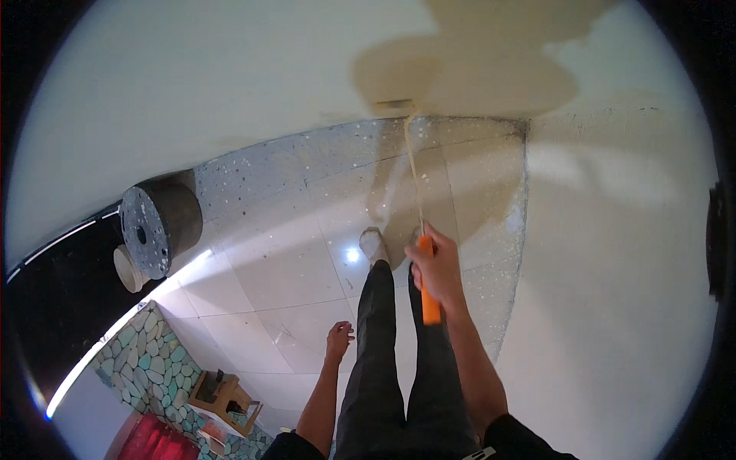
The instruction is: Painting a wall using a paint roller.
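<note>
Below the roller handle: left hand (338,338) hangs loose, fingers curled, holding nothing.
Roller handle (428,287): orange grip, right hand (438,270) wrapped tight around it.
Pole (414,172): thin, pale, rising from the handle.
Roller head (394,103): at the pole's far end, against the cream wall (192,69), beside a darker wet patch (491,69).

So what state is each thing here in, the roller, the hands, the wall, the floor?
Paint roller: pressed on the wall's base, orange handle gripped.
Right hand: closed around the handle.
Left hand: empty, fingers loosely curled.
Wall: partly covered with a darker patch.
Floor tiles: speckled along the wall.
</note>
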The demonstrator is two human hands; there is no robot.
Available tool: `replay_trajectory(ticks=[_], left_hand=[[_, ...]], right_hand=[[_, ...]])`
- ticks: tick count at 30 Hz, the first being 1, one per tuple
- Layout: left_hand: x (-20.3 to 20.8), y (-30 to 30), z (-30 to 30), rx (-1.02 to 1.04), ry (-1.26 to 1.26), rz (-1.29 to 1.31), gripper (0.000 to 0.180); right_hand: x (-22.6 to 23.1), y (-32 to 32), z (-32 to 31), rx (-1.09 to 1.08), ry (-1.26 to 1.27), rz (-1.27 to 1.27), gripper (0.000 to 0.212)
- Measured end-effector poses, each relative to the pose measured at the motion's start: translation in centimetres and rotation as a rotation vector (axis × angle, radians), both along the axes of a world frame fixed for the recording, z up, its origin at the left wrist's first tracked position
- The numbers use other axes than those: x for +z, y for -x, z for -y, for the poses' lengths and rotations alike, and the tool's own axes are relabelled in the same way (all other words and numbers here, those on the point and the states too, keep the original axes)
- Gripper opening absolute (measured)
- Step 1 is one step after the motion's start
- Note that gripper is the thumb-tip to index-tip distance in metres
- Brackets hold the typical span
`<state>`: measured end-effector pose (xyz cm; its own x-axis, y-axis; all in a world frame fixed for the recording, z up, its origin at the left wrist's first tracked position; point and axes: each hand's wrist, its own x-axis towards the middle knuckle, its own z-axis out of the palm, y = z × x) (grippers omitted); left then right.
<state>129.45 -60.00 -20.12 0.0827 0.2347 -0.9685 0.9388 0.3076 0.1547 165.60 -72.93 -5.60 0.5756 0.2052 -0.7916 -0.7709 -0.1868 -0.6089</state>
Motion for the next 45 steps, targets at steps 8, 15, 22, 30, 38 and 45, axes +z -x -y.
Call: replay_trajectory(ticks=[8, 15, 22, 30, 38, 45], left_hand=[[0.4, 3.6, -0.6, 0.055, -0.044, -0.003, 0.033], [0.5, 2.7, -0.4, 0.044, 0.020, -0.018, 0.038], [1.0, 2.4, -1.3, 0.024, -0.004, -0.043, 0.038], [0.8, 1.7, -0.5, 0.023, 0.006, -0.007, 0.037], [0.9, 3.7, -0.5, 0.043, -0.010, -0.046, 0.035], [0.8, 2.6, 0.9, 0.013, 0.007, -0.047, 0.037]], right_hand=[[2.9, 2.2, 0.8, 0.015, -0.020, 0.025, 0.057], [1.2, 0.5, 1.6, -0.039, 0.040, -0.017, 0.054], [6.0, 3.4, 1.8, -0.007, 0.108, 0.044, 0.055], [0.5, 1.2, 1.5, -0.046, 0.044, 0.056, 0.054], [7.4, 2.3, 2.0, -0.079, 0.107, -0.009, 0.053], [-1.0, -0.5, 1.3, -0.096, 0.027, 0.020, 0.039]])
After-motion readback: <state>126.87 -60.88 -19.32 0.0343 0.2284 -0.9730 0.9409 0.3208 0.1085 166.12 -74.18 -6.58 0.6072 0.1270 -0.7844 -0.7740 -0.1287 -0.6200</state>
